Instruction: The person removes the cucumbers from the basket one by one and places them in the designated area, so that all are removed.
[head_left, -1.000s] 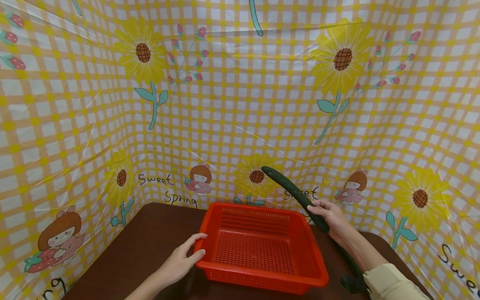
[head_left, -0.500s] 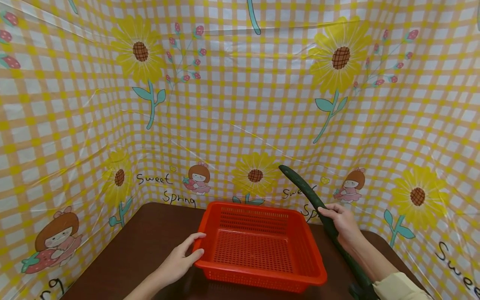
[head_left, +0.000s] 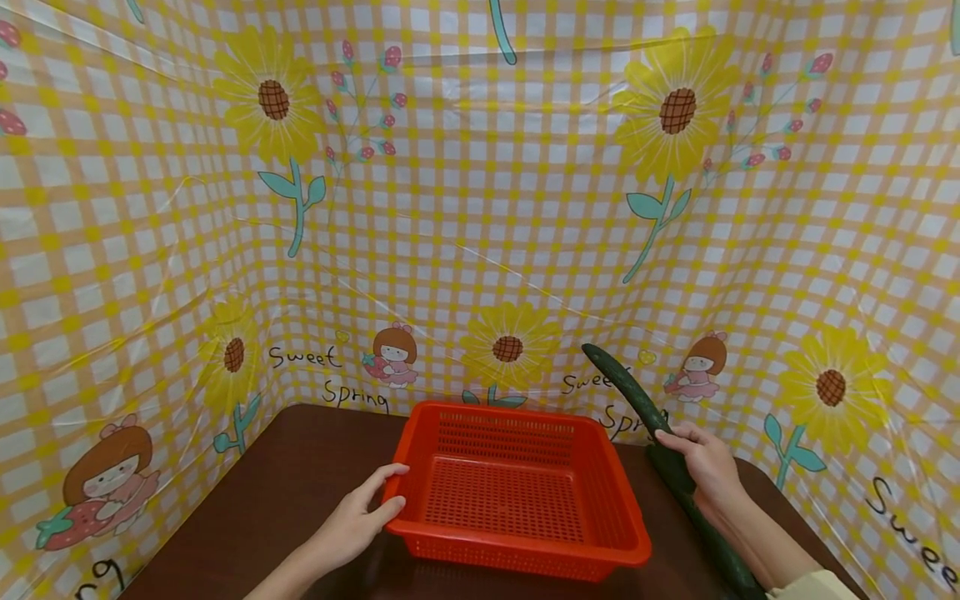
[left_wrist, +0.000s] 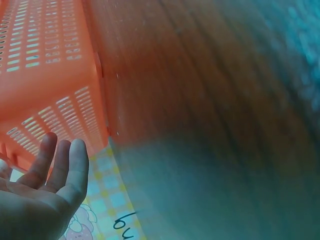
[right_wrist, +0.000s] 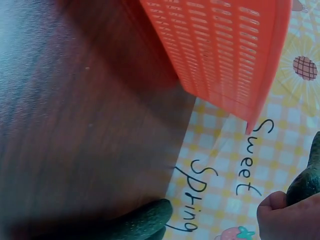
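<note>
My right hand [head_left: 708,471] grips a long dark green cucumber [head_left: 630,390] near its lower part, its far end tilted up and to the left, right of the basket. In the right wrist view the curled hand [right_wrist: 287,220] shows around this cucumber [right_wrist: 305,185]. Beneath that hand more cucumber [head_left: 716,537] lies on the table; the right wrist view has two tips of cucumbers [right_wrist: 142,220] side by side. My left hand [head_left: 348,521] holds the left rim of a red plastic basket [head_left: 525,550], thumb and forefinger at the edge, other fingers [left_wrist: 77,160] against its outer wall.
The basket's slotted floor shows nothing lying on it. A dark brown table [head_left: 247,500] carries everything. Behind and at both sides hangs a checked cloth [head_left: 465,192] with sunflowers and printed words, close to the table's edges.
My right hand has moved right and slightly down with the cucumber, from over the basket's right side to beyond it, above the lying cucumbers. The left hand keeps its place on the rim.
</note>
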